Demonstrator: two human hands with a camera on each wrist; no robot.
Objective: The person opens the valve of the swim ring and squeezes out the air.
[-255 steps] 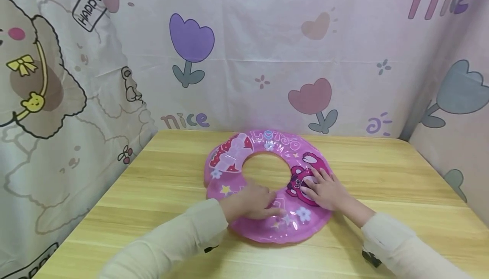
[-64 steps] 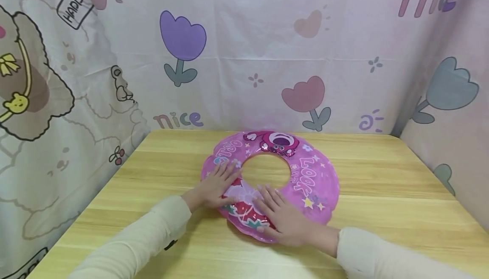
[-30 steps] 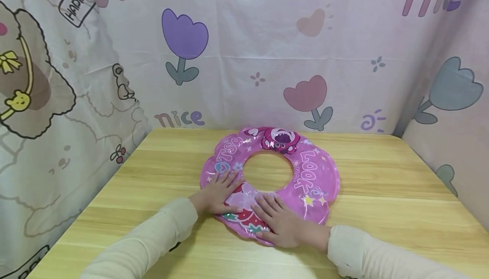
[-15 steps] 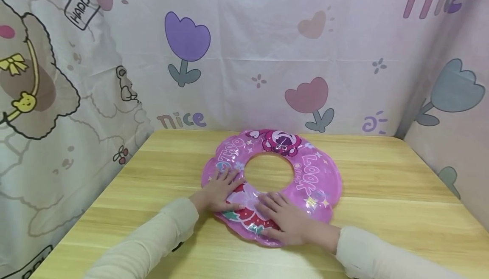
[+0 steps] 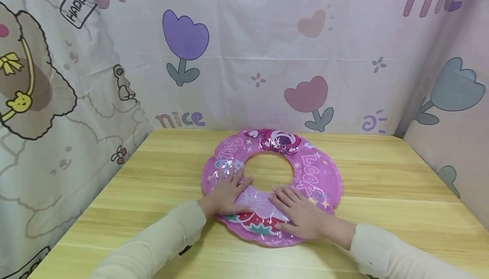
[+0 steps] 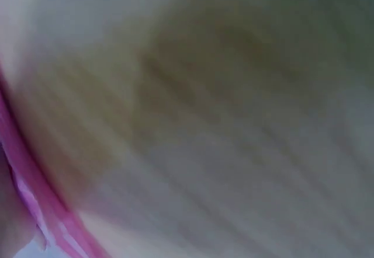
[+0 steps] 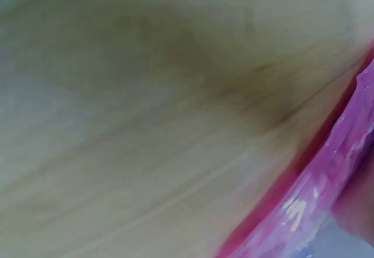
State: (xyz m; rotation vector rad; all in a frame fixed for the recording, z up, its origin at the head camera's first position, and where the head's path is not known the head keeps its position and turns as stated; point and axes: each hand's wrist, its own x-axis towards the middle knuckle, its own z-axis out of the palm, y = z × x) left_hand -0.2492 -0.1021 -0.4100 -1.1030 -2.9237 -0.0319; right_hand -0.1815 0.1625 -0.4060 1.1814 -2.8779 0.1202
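Observation:
A pink inflatable swim ring with bear, strawberry and lettering prints lies flat on the wooden table, looking only partly filled. My left hand rests on its near left part, fingers spread and straight. On the near right part lies my right hand, palm down, fingers extended over the print. Between the two hands a pale bow and red strawberry print show. In the left wrist view the ring's edge runs along the left side; the right wrist view shows its shiny edge at the right, next to part of the hand.
The wood-grain table extends around the ring on all sides. Behind it hangs a printed curtain with tulips and lettering; similar cloth closes the left side, and more cloth hangs at the right.
Over the last several seconds the ring has turned, bringing the bear to the far side and the strawberry near. Since half a second ago, both hands have shifted slightly rightward on it.

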